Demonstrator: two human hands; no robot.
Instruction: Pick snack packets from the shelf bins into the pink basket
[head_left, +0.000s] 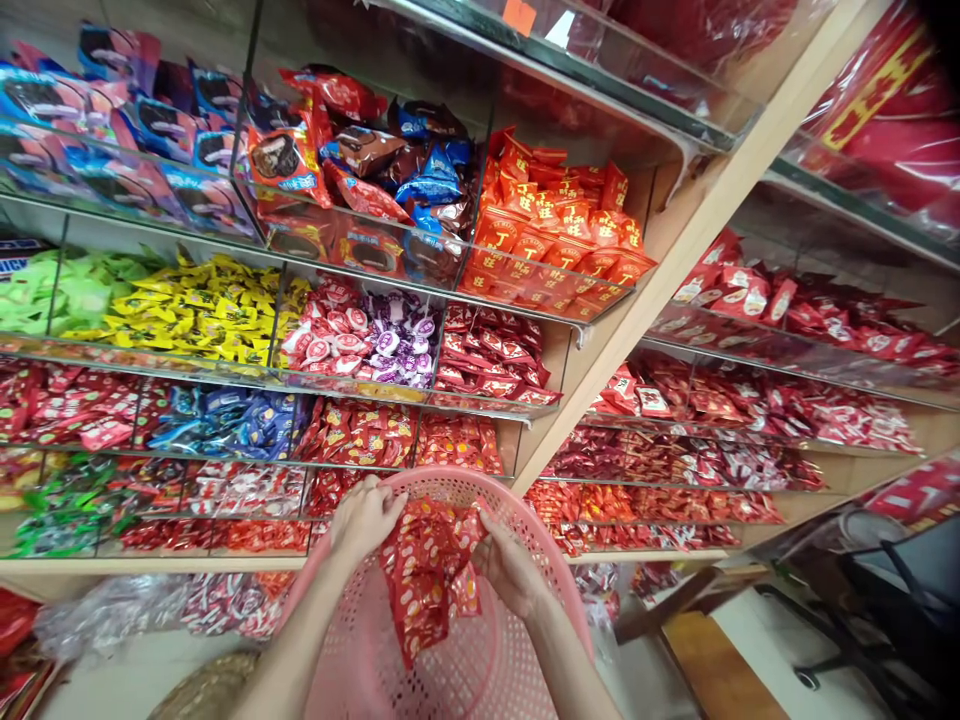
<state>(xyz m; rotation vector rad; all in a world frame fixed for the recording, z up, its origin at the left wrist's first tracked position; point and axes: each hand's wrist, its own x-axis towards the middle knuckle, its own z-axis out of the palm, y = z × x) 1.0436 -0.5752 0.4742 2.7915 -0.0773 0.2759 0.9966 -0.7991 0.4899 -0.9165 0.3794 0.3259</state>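
A pink perforated plastic basket [566, 570] is below me, tilted against the lower shelves. My left hand [366, 520] is closed at its left rim, fingers curled over the edge, with the thumb close to the red packets. Inside the basket opening, my right hand [510, 565] pinches a bunch of red patterned candy packets [424, 580] by its right side. The bunch hangs over the basket's inner wall. Whether the packets are joined together I cannot tell.
Glass-fronted shelves hold yellow-wrapped candies [199, 310], orange-red snack packets [551, 240] and blue packets [232, 420]. A slanting wooden post [600, 385] divides the shelves. Clear plastic bags [120, 610] lie at lower left. A wheeled chair base [825, 650] stands at lower right.
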